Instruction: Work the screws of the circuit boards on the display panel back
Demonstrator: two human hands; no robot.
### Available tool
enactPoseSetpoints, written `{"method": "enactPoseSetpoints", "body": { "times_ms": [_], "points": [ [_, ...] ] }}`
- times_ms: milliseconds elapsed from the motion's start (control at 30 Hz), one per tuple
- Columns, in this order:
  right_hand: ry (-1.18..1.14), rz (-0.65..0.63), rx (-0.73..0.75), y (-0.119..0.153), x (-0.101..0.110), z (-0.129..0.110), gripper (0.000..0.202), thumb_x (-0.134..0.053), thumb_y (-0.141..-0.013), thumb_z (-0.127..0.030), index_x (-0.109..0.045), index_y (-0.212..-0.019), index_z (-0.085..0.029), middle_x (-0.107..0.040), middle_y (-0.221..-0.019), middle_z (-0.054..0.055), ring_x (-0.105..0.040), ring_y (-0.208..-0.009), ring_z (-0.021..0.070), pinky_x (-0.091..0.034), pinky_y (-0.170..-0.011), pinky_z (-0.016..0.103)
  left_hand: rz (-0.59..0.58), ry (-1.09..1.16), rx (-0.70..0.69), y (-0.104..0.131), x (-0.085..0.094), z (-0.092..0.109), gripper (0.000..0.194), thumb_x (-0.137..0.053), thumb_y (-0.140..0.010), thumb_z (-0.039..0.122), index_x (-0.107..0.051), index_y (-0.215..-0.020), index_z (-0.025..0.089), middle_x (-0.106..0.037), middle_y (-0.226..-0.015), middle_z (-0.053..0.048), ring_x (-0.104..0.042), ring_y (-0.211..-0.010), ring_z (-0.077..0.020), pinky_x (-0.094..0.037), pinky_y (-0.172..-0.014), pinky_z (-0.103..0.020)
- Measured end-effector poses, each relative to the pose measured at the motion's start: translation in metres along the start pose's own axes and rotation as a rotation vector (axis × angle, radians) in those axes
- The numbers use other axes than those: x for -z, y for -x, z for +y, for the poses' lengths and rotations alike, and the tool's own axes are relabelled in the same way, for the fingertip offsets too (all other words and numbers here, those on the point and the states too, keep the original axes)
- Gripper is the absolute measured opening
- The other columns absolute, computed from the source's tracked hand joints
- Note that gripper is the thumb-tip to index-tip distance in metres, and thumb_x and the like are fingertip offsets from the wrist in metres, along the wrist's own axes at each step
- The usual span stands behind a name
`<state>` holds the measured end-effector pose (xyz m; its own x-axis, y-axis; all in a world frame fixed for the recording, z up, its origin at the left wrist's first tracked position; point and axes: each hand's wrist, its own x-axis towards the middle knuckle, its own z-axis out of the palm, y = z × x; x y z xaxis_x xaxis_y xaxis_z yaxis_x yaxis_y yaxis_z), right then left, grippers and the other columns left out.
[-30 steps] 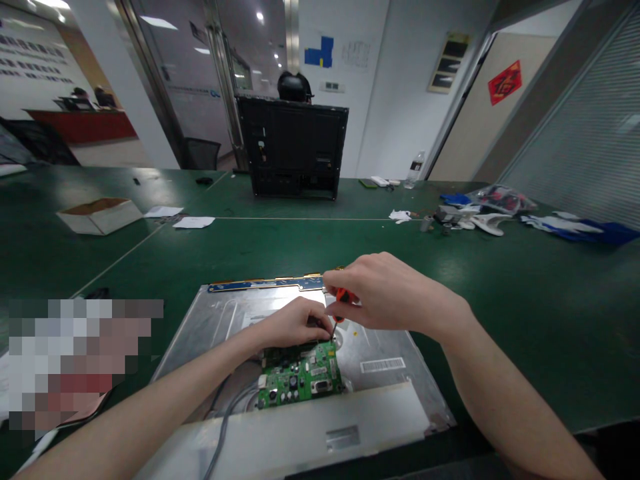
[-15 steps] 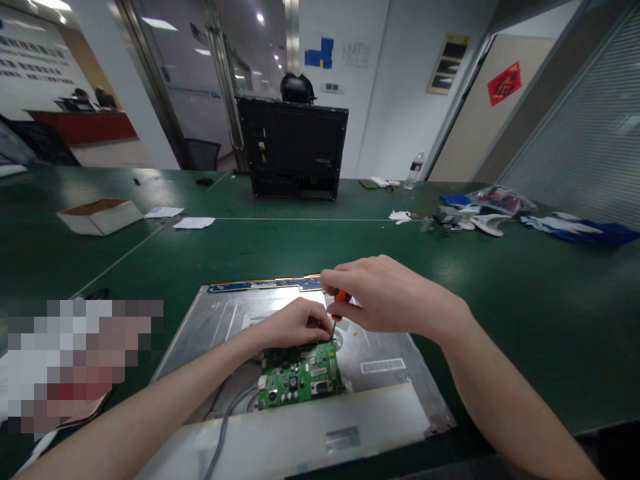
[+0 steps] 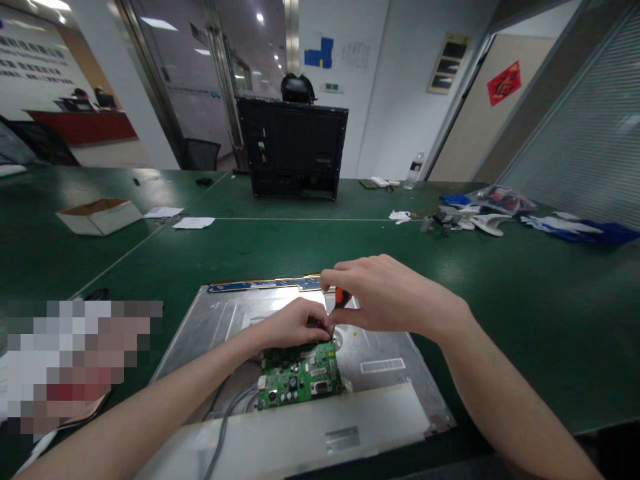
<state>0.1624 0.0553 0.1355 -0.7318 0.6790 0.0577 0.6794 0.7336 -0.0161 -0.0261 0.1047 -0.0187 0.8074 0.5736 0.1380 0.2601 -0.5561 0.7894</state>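
A metal display panel [image 3: 395, 387] lies flat in front of me, with a green circuit board [image 3: 300, 377] on it. My right hand [image 3: 380, 293] is closed around a screwdriver [image 3: 342, 298] with an orange and black handle. The screwdriver stands nearly upright, its tip down at the board's far right corner. My left hand [image 3: 297, 323] rests over the board's far edge, its fingers pinched beside the screwdriver's tip. What those fingers hold, if anything, is hidden. A grey cable [image 3: 225, 427] runs from beside the board toward me, over a pale strip [image 3: 300, 427] along the panel's near side.
A black monitor casing [image 3: 295, 150] stands at the back of the green table [image 3: 500, 320]. An open carton [image 3: 100, 219] and papers [image 3: 194, 223] are at the left. A bottle [image 3: 414, 171], white scraps and plastic bags [image 3: 503, 198] lie at the back right.
The screwdriver handle has turned a little in my right hand, and the right fingers have shifted slightly down toward my left fingertips. My left hand has stayed in place.
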Motion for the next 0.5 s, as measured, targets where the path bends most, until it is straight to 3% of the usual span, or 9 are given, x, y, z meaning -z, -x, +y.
{"method": "enactPoseSetpoints", "body": {
  "times_ms": [167,333,500],
  "points": [
    [-0.04,-0.02,0.055,0.0,0.002,0.0,0.014,-0.059,-0.089,-0.035,-0.062,-0.09,-0.021,-0.064,-0.094,0.001,-0.054,-0.066,0.0113,-0.026,-0.053,0.025,0.011,-0.032,0.005,0.0,0.0,-0.001,0.011,-0.069,-0.081,0.025,-0.071,-0.076,0.016,-0.067,-0.071,0.0,-0.061,-0.067,-0.0145,-0.046,-0.066,-0.023],
    [-0.056,0.002,0.087,-0.006,-0.001,-0.001,0.031,-0.044,-0.098,-0.03,-0.066,-0.08,-0.018,-0.062,-0.088,0.002,-0.047,-0.06,0.0092,-0.024,-0.052,0.026,0.019,-0.006,-0.007,0.001,-0.001,0.001,0.004,-0.068,-0.08,0.019,-0.072,-0.082,0.017,-0.073,-0.086,-0.001,-0.065,-0.083,-0.0171,-0.05,-0.078,-0.025],
    [-0.114,0.02,0.151,-0.013,-0.007,-0.002,0.026,-0.047,-0.097,-0.023,-0.066,-0.081,-0.016,-0.063,-0.09,0.002,-0.051,-0.067,0.0097,-0.028,-0.057,0.025,0.011,-0.071,0.067,0.002,-0.001,0.003,0.008,-0.066,-0.08,0.019,-0.071,-0.086,0.017,-0.073,-0.084,-0.001,-0.066,-0.079,-0.0173,-0.051,-0.073,-0.024]
  ]
}}
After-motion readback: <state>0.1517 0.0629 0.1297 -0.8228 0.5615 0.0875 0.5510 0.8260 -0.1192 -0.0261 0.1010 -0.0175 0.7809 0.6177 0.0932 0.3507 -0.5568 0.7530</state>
